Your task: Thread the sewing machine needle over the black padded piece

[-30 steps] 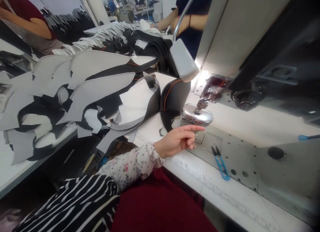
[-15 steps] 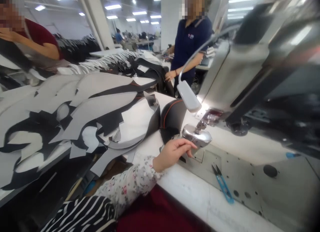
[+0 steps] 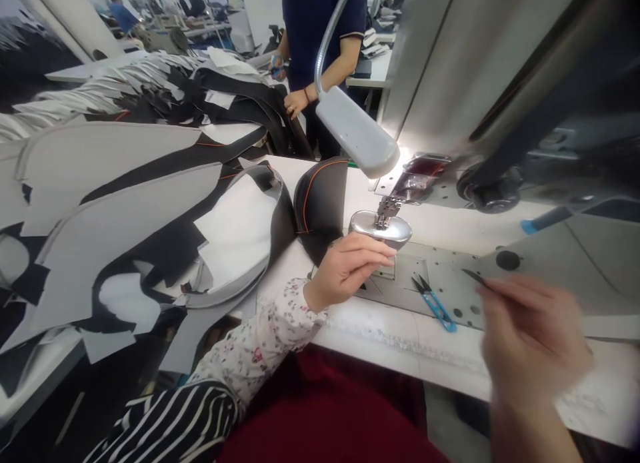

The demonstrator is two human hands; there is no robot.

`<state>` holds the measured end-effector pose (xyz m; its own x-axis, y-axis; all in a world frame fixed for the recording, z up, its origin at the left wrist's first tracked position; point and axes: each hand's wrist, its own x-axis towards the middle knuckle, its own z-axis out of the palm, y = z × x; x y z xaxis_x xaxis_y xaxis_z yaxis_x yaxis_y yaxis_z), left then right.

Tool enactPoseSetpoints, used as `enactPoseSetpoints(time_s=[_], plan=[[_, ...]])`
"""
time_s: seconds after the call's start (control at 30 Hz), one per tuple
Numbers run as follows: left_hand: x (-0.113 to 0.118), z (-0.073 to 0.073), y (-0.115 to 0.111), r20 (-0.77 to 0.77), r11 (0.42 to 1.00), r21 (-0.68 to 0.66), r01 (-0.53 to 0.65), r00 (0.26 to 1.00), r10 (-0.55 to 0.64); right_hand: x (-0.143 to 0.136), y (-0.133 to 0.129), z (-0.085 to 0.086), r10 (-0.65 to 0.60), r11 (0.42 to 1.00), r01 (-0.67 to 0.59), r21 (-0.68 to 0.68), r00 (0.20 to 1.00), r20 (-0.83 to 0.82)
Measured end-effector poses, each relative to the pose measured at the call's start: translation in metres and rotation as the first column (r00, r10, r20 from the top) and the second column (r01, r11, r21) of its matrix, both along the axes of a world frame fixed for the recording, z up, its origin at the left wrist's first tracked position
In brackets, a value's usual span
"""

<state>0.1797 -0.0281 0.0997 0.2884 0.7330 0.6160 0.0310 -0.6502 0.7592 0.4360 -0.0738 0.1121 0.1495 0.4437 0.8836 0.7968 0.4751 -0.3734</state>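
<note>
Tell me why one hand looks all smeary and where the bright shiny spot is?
Head view: the right hand is smeared by motion blur, the left hand is sharp; the lamp throws white glare on the sewing machine beside it.

The left hand (image 3: 350, 263) comes out of a white sleeve (image 3: 255, 346) printed with small pink and dark flowers, above a black-and-white striped cloth (image 3: 170, 423) and a deep red fabric (image 3: 325, 416). The thread snips (image 3: 434, 303) have bright blue handles with dark blades on the pale grey metal plate (image 3: 550, 283), and the black curved piece (image 3: 320, 203) carries orange stitching. The cut pieces (image 3: 125, 203) heaped on the left are grey, white and black, the lamp head (image 3: 357, 133) is light grey, and the co-worker's shirt (image 3: 325, 23) is navy.
</note>
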Motion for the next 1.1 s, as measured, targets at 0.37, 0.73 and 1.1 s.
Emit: enactPoseSetpoints(time_s=[0.37,0.73,1.1], plan=[[-0.005,-0.008,-0.002,0.349,0.978,-0.183,0.103,0.937,-0.033,-0.088,0.053,0.002,0.251,0.968,-0.246,-0.055,0.912,0.324],[-0.003,-0.008,-0.002,0.294,0.966,-0.224,0.125,0.954,-0.055,-0.069,0.030,-0.003,0.253,0.965,-0.231,-0.122,0.941,0.223],[0.006,-0.006,-0.009,0.334,0.956,-0.249,0.155,0.940,-0.065,0.037,-0.014,-0.123,0.033,0.652,0.319,-0.688,0.895,0.446]])
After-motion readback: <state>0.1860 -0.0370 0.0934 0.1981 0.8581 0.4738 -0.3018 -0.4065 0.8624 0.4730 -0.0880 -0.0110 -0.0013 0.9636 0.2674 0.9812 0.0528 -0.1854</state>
